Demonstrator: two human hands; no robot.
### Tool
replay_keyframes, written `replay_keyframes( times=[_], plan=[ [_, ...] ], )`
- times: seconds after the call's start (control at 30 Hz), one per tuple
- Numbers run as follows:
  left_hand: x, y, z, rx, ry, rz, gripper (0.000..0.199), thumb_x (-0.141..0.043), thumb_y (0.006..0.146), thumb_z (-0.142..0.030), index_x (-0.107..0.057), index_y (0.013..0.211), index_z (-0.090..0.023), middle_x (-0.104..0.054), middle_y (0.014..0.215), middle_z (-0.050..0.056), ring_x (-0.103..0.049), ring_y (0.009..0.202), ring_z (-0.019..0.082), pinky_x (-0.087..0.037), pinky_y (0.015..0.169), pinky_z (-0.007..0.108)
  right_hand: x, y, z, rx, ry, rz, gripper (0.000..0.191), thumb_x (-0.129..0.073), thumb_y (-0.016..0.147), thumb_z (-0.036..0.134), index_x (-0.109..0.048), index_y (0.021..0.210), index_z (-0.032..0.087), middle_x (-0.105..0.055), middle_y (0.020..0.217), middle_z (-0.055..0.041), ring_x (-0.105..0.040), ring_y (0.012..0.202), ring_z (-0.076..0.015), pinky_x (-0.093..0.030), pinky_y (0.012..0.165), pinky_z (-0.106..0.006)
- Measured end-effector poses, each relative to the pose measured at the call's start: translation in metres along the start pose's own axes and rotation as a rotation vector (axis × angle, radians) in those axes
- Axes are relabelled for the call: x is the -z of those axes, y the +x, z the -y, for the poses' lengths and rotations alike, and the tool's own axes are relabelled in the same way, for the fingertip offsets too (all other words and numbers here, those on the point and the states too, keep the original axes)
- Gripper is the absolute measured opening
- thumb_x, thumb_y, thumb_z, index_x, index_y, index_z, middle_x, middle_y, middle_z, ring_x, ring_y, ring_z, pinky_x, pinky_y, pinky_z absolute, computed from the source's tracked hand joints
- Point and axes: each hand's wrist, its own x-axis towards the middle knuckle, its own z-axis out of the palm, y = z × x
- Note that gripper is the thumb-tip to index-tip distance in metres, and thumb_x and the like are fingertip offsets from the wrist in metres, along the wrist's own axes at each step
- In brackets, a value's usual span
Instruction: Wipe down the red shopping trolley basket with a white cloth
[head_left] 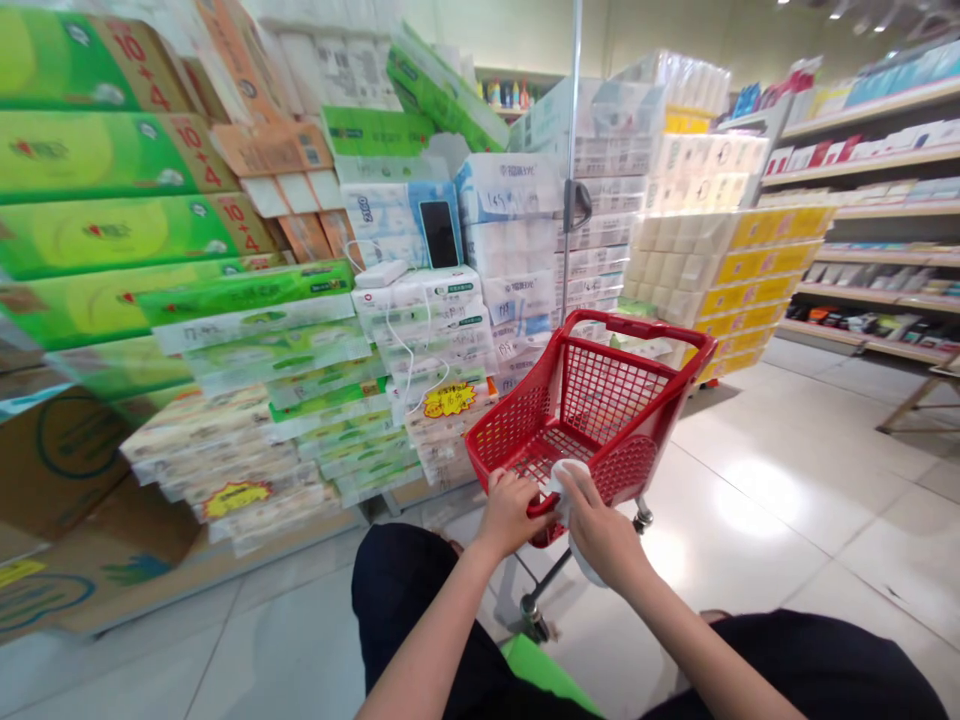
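Observation:
A small red shopping cart (619,385) stands on the tiled floor in front of me, its near rim between my hands. My left hand (511,512) is closed round that red rim at the cart's near corner. Just to the right, my right hand (600,525) grips a white cloth (571,470) with its fingers bent over it. The cloth lies against the cart's rim, and part of it hangs down below my right hand. Both hands are close together, a small gap apart.
Stacks of green tissue packs (112,240) rise at the left, beside a cardboard box (67,460). A phone (440,235) and a white cable lie on packs behind the cart. A metal pole (571,100) stands there. Shelves (870,210) line the right; my knees are below.

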Motion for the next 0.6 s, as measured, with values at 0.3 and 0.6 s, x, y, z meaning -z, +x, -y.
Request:
replay_keyframes(
  times=[0.3,0.6],
  plan=[
    [0.016,-0.006,0.028,-0.133,-0.126,0.020,0.040,-0.063,0.085,-0.045,-0.053,0.117,-0.023,-0.057,0.122,0.006,-0.050,0.120,0.022,-0.028,0.114,0.047,0.017,-0.005,-0.039,-0.024,-0.030,0.011,0.075,-0.034,0.089,0.016,-0.007,0.151,0.045,-0.022,0.159,0.0021,-0.070,0.082,-0.0158,-0.056,0.056,-0.028],
    [-0.006,-0.007,0.022,-0.083,-0.031,-0.049,0.021,-0.060,0.089,-0.036,-0.056,0.104,-0.021,-0.059,0.106,0.004,-0.053,0.111,0.020,-0.026,0.117,0.049,0.006,-0.014,-0.005,-0.015,0.091,0.000,0.076,-0.036,0.088,0.014,-0.005,0.153,0.041,-0.024,0.158,-0.0012,-0.069,0.090,-0.0178,-0.059,0.066,-0.030]
  ],
)
